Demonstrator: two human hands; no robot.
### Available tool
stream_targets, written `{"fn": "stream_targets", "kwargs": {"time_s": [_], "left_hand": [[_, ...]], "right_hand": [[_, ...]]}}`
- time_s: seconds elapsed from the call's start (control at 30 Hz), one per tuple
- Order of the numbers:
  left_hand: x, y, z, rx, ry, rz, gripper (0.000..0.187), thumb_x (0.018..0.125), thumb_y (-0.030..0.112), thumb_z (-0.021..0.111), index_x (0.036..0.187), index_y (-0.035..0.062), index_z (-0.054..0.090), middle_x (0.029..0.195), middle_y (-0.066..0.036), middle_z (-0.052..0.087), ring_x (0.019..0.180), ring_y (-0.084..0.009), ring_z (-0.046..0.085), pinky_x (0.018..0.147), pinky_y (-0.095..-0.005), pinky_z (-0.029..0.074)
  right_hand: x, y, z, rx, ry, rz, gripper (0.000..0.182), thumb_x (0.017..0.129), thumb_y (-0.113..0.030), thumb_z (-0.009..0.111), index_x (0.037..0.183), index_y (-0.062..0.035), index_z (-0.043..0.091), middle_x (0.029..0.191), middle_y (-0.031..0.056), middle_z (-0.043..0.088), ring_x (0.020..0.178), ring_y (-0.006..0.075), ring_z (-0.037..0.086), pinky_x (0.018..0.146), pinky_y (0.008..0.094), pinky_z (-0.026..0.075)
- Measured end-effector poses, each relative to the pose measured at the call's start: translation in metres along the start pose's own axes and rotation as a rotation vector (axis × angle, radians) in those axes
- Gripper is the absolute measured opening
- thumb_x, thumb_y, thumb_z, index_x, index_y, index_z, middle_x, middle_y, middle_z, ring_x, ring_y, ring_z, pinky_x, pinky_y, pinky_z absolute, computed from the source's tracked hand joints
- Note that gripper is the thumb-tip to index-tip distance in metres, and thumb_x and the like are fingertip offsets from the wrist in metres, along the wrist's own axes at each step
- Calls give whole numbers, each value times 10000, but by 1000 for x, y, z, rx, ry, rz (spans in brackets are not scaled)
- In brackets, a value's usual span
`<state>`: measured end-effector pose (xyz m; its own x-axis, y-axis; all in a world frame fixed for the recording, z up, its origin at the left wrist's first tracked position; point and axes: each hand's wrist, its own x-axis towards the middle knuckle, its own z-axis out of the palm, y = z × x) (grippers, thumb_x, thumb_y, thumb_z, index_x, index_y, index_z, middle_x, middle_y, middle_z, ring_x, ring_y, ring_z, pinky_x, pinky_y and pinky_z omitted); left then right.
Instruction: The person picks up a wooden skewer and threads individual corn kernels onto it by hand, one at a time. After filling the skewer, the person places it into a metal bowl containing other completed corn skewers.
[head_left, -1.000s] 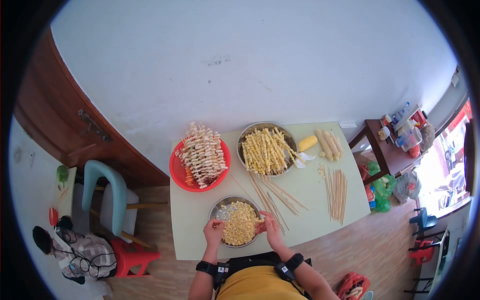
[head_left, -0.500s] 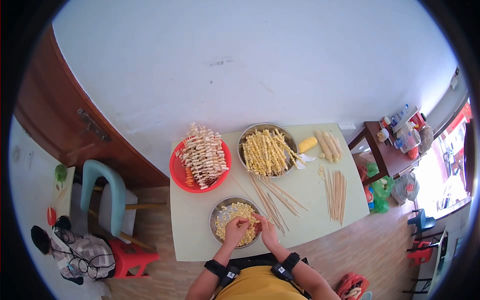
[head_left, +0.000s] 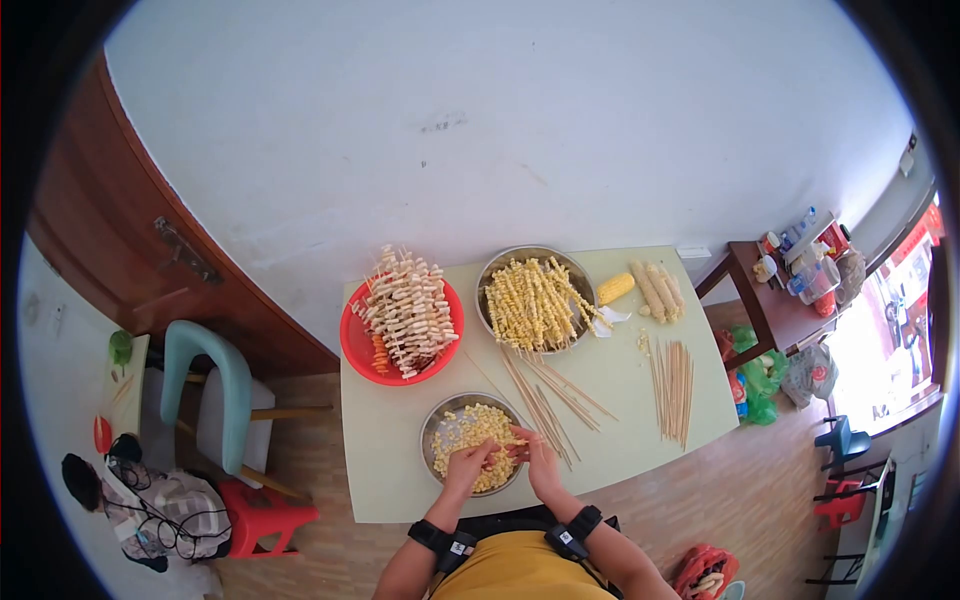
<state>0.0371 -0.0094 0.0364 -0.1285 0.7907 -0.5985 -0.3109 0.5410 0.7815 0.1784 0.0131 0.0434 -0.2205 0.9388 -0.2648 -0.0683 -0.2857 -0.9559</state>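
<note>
Over a steel bowl (head_left: 430, 454) of loose yellow corn kernels (head_left: 478, 425), my left hand (head_left: 471, 467) and my right hand (head_left: 541, 461) are close together with their fingers bent inward. What lies between the fingertips is too small to make out. Behind the bowl, several bare skewers (head_left: 550, 400) lie on the pale green table (head_left: 390, 450). A larger steel bowl (head_left: 487, 265) holds kernels threaded on skewers (head_left: 535, 305). Beside it a red basin (head_left: 360, 352) holds skewers of whitish pieces (head_left: 408, 315).
A peeled corn cob (head_left: 615, 288), pale cobs (head_left: 657, 292) and a row of skewers (head_left: 673, 395) lie at the table's right. A teal chair (head_left: 205, 380) and a red stool (head_left: 262, 515) stand left; a brown side table (head_left: 780, 305) stands right.
My left hand has shifted very slightly, and the fingers of my right hand have moved a little above the kernels. The bowls and skewers have stayed in place.
</note>
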Motion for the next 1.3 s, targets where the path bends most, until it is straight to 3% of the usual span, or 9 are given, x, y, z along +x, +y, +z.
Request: {"fn": "stream_targets", "kwargs": {"time_s": [0.23,0.47,0.67,0.73,0.9,1.1,1.2,1.27,1.3], "left_hand": [[3,-14,10,-474,-89,-169,146,786,212,574,755,71,552,638,19,491,535,-51,432,455,-169,317],[0,-11,19,-365,-165,-216,135,794,195,561,770,64,542,648,13,486,552,-60,436,459,-175,323],[-4,-11,20,-363,-244,-128,187,821,141,479,916,-8,543,810,-40,554,733,-111,536,660,-209,445],[-3,-8,11,-445,-534,-140,234,824,91,435,1009,-35,502,949,-102,553,885,-171,544,808,-264,435],[-6,-8,-20,-388,-391,-113,269,821,42,409,1070,-48,460,1031,-145,532,933,-212,536,829,-269,427],[-4,-17,-43,-436,-39,-50,261,808,20,397,1052,-45,465,1031,-168,529,929,-217,539,800,-253,437],[-4,-17,-44,-458,-27,-11,305,763,-39,358,1050,-49,462,1034,-173,524,934,-222,536,811,-264,433],[-5,-18,-45,-488,-48,17,342,733,-68,335,1052,-53,459,1036,-176,521,939,-228,534,824,-275,428],[-8,-17,-44,-473,-63,28,378,706,-86,316,1057,-57,453,1042,-180,516,954,-235,527,840,-285,421]], "right_hand": [[-4,-4,2,-56,-11,-44,442,912,-315,224,1067,-20,514,972,58,557,786,119,518,684,247,421],[-5,7,-7,-8,-17,-10,390,909,-290,266,1056,-28,515,970,48,549,787,103,520,684,235,413],[-6,15,-6,35,-52,-17,262,863,-193,432,1044,-21,511,883,40,555,736,80,523,648,205,422],[-3,27,-6,-1,-53,-72,239,848,-166,463,1030,-19,513,849,34,559,721,77,525,627,202,428],[-4,3,-16,153,201,26,103,828,-110,479,843,-17,518,678,42,552,600,89,526,530,208,434],[-8,-44,-16,-233,318,-411,152,840,-123,461,740,-15,502,538,14,468,490,69,440,445,220,352],[-6,-47,-12,-579,255,-453,142,812,-120,502,718,-15,519,511,46,466,461,105,451,439,247,358],[-7,-43,-5,-703,166,-440,103,757,-139,556,725,-43,539,597,128,533,478,254,512,467,307,405],[-7,-42,-2,-701,151,-443,103,757,-139,556,725,-43,539,597,128,533,478,254,512,467,307,405]]}}
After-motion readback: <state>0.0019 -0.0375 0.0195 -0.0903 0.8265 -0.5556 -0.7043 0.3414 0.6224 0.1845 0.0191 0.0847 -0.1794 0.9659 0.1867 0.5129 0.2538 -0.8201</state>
